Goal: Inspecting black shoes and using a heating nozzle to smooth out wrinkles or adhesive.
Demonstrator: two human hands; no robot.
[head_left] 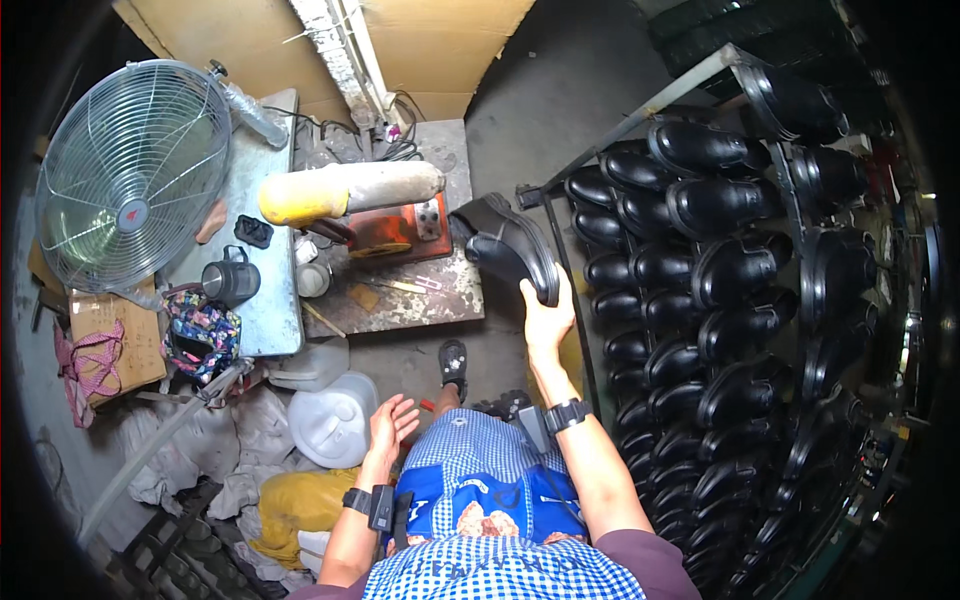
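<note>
A glossy black shoe point(512, 250) is in my right hand point(550, 318), gripped at its lower end with the thumb on the near side. The shoe is held tilted, its sole edge toward the right. It hangs off the right edge of a worn work table point(400, 312), beside a machine with a yellow-and-grey arm point(350, 190) and a red base point(400, 232). My left hand point(393, 425) is low in front of my apron point(480, 450), fingers stretched out and holding nothing. The nearest thing to it is a translucent plastic jug point(333, 418).
At right stands a metal rack point(640, 112) with rows of black shoes point(735, 265). A large fan point(135, 170), a dark mug point(230, 278) and a floral cloth bag point(200, 335) are at left. A yellow sack point(300, 510) lies low at left. Cardboard point(440, 50) stands behind the table.
</note>
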